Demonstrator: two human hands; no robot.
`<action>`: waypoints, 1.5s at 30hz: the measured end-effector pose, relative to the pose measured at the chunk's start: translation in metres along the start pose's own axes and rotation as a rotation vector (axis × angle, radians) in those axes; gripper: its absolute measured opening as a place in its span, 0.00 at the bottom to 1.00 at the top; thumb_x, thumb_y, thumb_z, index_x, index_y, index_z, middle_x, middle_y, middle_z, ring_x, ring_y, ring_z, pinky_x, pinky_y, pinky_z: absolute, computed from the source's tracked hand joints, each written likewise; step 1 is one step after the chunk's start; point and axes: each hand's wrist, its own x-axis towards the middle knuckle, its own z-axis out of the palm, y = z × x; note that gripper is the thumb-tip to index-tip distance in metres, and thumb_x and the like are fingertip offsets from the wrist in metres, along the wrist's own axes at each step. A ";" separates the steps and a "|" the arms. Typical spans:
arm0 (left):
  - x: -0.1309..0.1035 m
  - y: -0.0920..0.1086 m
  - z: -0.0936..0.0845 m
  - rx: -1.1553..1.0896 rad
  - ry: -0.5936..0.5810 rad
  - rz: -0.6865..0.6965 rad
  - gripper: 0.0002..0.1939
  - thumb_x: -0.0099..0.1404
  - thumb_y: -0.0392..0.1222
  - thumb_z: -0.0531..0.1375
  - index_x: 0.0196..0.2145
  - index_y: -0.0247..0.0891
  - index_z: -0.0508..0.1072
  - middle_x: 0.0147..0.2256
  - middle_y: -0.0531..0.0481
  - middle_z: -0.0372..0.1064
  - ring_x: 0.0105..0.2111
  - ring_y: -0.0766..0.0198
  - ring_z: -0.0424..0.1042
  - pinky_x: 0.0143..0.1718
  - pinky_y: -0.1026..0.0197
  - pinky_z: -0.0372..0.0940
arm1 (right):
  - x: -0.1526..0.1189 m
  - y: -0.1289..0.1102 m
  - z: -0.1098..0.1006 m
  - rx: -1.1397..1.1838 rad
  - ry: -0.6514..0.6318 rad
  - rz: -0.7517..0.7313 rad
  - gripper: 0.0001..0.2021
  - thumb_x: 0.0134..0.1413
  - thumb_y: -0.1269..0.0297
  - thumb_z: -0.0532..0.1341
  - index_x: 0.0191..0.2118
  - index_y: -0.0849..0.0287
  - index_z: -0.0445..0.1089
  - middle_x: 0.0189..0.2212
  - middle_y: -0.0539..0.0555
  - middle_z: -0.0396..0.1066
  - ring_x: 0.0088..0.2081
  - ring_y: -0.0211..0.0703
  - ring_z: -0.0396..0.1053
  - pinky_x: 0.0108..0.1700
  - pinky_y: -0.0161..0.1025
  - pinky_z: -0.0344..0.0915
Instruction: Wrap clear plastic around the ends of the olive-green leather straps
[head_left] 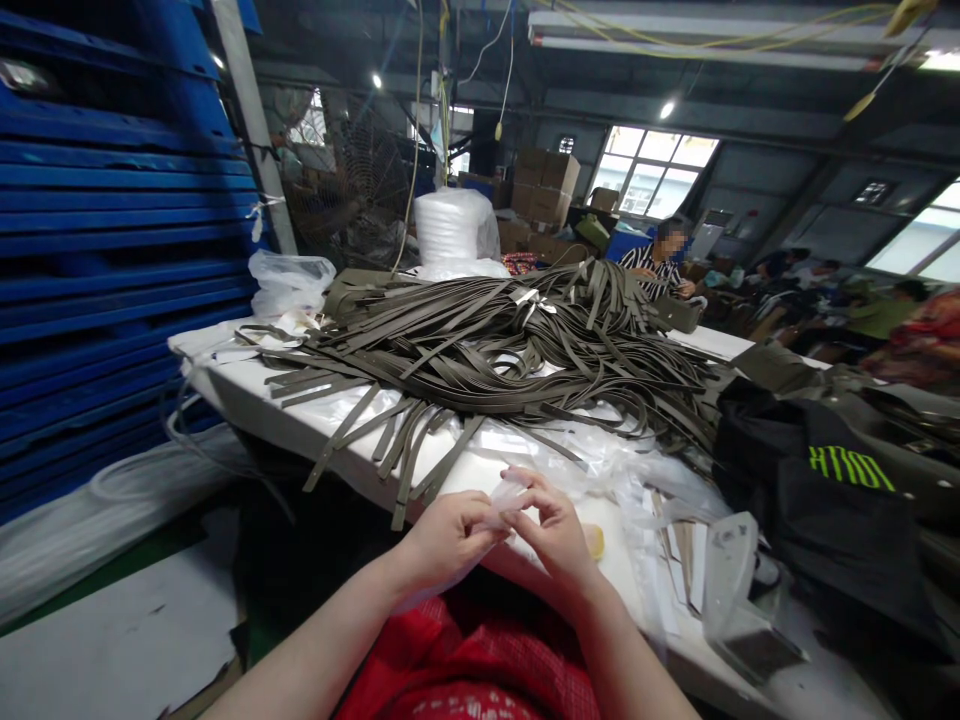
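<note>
In front of my body, at the near edge of the white table (442, 475), both hands meet on a small piece of thin, whitish see-through plastic (505, 503), perhaps a bag. My left hand (454, 535) pinches it from the left with curled fingers. My right hand (551, 525) grips it from the right between thumb and fingers. Just beyond them lies a big heap of dark olive straps (480, 350), some with ends hanging over the table edge. A yellowish object (595, 541) rests on the table beside my right hand.
Blue stacked pallets (127, 240) rise at left. On the right are a black bag (817, 520) with green lettering and a clear tape-dispenser-like holder (739, 590). White foam rolls (454, 228) stand behind the straps. A person in a striped top (651, 262) sits across the table.
</note>
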 end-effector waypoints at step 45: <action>-0.076 -0.050 -0.006 0.406 0.068 -0.193 0.25 0.71 0.49 0.43 0.28 0.40 0.75 0.29 0.47 0.73 0.31 0.59 0.72 0.34 0.61 0.60 | 0.201 0.104 0.033 0.670 0.486 1.036 0.11 0.65 0.61 0.58 0.46 0.65 0.66 0.33 0.51 0.68 0.27 0.32 0.67 0.25 0.29 0.66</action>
